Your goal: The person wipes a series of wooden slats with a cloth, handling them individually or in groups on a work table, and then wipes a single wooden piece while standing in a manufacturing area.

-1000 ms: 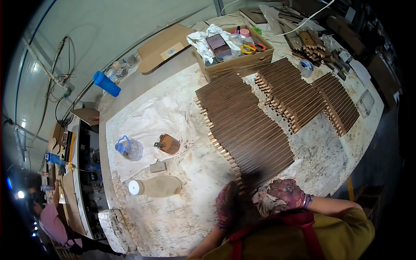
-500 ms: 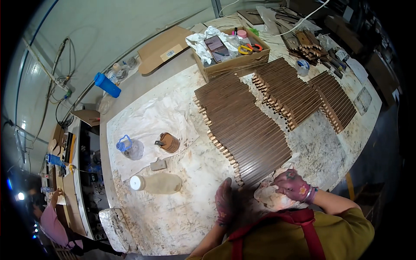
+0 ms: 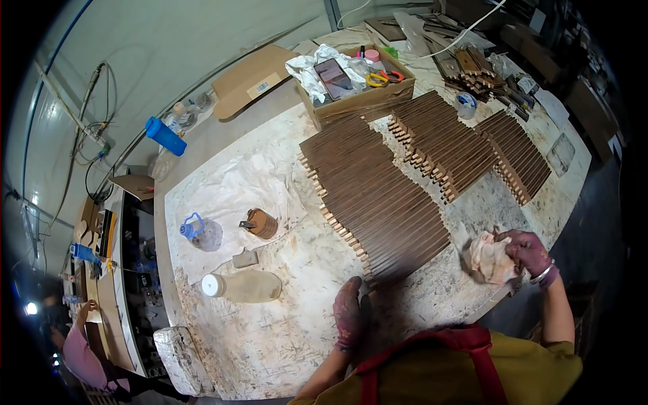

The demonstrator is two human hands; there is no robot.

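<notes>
My right hand, in a patterned purple glove, grips a crumpled, stained whitish rag over the right part of the table. My left hand, gloved the same way, is on the table with its fingers stretched out. Its fingertips are beside the near left end of a large row of dark brown wooden strips. These strips lie side by side and their pale ends stick out along the left. Farther right lie a second row of strips and a smaller third row.
Left of the strips are a bottle with a white lid, a grey block, a brown pot with a brush and a blue-capped clear jug. A cardboard box with phone and scissors stands behind. Another person is far left.
My right hand has swung right and away from my body with the rag, from the near end of the strips toward the table's right edge. My left hand stays about where it was.
</notes>
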